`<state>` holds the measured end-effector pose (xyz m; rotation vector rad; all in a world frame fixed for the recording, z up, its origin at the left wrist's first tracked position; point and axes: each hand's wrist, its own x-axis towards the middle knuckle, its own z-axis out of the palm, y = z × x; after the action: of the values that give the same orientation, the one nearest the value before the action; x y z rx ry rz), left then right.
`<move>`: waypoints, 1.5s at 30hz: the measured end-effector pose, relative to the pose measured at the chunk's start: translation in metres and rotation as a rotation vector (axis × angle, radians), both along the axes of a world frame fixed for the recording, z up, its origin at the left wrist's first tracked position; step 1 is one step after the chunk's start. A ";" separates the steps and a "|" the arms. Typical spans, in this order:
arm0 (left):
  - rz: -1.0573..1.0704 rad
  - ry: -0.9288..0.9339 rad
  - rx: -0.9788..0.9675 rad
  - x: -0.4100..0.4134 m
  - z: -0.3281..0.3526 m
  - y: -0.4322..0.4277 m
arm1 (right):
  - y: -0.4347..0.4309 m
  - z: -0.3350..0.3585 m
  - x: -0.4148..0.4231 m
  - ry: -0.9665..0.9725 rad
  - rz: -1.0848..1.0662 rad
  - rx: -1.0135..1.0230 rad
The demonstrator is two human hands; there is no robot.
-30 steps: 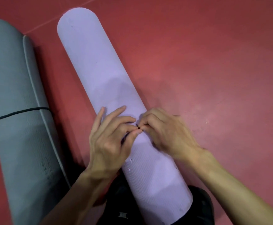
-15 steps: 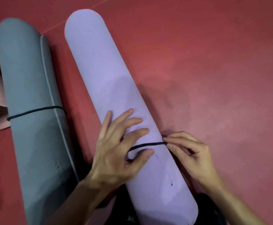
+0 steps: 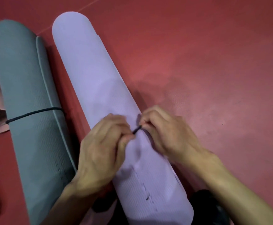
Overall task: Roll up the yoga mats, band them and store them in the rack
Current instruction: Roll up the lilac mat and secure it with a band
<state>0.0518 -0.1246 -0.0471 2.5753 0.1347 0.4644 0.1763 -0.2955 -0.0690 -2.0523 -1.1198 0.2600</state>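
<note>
Purple rolled mat [image 3: 92,78]: left hand [image 3: 100,153] and right hand [image 3: 168,135] each pinch the black band [image 3: 137,128] atop it.

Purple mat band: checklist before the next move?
1. Purple mat rolled, lying on the floor: ok.
2. Left hand pinches the black band: ok.
3. Right hand pinches it from the other side: ok.
4. Black band wraps fully round the mat: cannot tell, only a short stretch shows between the hands.
5. Black band fastened: cannot tell, fingers hide it.
6. Grey mat alongside, already banded: ok.
</note>
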 end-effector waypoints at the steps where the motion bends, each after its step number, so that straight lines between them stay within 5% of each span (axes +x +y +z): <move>1: 0.079 0.014 0.000 0.002 0.003 0.007 | 0.013 0.003 0.005 -0.023 0.013 -0.013; 6: 0.263 0.132 -0.038 0.000 0.007 0.030 | 0.048 0.005 0.000 -0.084 0.020 -0.015; 10: 0.183 0.189 -0.229 -0.003 0.003 0.018 | 0.046 0.000 -0.007 -0.043 -0.019 0.109; 15: 0.051 0.228 -0.039 0.003 -0.015 0.016 | 0.012 -0.018 0.002 0.183 -0.060 0.226; 25: 0.157 0.048 -0.185 0.010 -0.021 0.001 | -0.024 -0.055 -0.011 0.761 -0.322 0.225; 39: 0.472 -0.027 -0.236 -0.022 -0.006 0.039 | 0.062 -0.006 0.006 0.088 -0.046 0.113; 45: 0.222 0.075 -0.301 -0.012 -0.003 0.039 | 0.062 -0.009 -0.008 0.255 -0.089 0.238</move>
<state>0.0394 -0.0858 -0.0497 2.2909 0.4832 0.3932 0.1684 -0.2336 -0.0780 -1.7954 -0.8586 0.3179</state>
